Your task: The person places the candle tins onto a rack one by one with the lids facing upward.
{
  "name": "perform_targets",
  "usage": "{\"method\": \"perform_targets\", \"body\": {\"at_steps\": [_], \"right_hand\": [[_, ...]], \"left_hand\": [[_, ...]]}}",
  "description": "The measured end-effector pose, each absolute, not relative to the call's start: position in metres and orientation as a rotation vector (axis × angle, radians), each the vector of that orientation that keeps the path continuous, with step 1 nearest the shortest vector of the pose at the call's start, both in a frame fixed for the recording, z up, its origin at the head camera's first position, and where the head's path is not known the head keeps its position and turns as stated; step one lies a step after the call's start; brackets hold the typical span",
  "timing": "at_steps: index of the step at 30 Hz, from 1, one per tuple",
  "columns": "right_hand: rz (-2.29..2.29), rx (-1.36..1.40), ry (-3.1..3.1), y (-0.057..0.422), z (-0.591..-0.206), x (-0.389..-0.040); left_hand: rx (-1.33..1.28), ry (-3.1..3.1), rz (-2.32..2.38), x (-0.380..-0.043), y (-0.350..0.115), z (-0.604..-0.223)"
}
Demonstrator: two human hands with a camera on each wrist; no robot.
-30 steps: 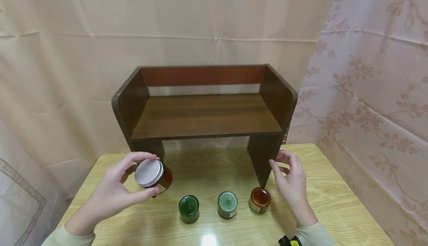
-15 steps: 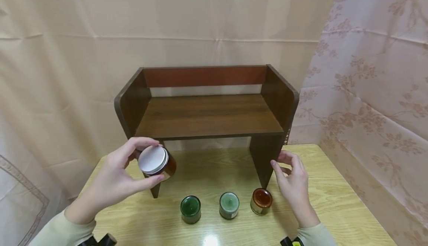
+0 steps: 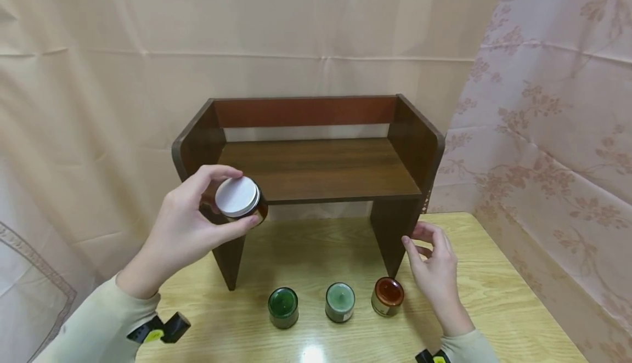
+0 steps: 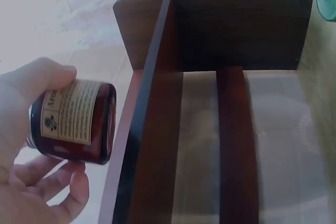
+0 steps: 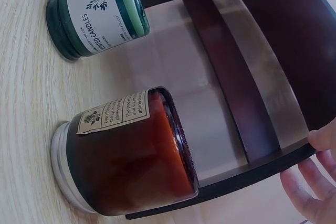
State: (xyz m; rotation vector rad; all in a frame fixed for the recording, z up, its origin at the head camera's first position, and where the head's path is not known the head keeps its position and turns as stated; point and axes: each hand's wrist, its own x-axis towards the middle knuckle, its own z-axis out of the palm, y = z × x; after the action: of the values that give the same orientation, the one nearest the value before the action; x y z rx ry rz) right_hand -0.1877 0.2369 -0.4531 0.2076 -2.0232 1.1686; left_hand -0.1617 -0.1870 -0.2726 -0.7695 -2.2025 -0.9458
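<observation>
My left hand grips an amber candle jar with a silver lid and a paper label. Thumb and fingers lie round its sides, the lid tilted towards my head. In the head view the jar overlaps the front left of a dark wooden shelf; the left wrist view shows it a little apart from the board. My right hand pinches the front edge of the shelf's right side panel, thumb on the inner face and fingers outside.
On the wooden table, in front of the shelf, stand a dark green candle jar, a light green one and an amber one. The amber one rests on its lid. Curtains hang behind and at the sides.
My left hand has raised the amber jar from beside the shelf's left leg to the upper board's height, moving slightly right. My right hand has stayed at the right panel.
</observation>
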Motion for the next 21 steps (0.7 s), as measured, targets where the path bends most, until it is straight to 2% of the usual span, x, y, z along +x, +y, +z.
{"method": "perform_targets", "body": {"at_steps": [5,12,21], "right_hand": [[1.181,0.223,-2.013,0.237,-0.452,-0.188],[1.176,0.207,-2.016,0.237,-0.451,-0.187],[1.171,0.208,-2.021,0.235,-0.452,-0.187]], "left_hand": [[-0.695,-2.216,-0.992,-0.168,-0.177,-0.263],[-0.461,-2.325,-1.160,-0.175,-0.165,-0.251],[-0.368,-2.355,-1.138,-0.190,-0.159,-0.248]]}}
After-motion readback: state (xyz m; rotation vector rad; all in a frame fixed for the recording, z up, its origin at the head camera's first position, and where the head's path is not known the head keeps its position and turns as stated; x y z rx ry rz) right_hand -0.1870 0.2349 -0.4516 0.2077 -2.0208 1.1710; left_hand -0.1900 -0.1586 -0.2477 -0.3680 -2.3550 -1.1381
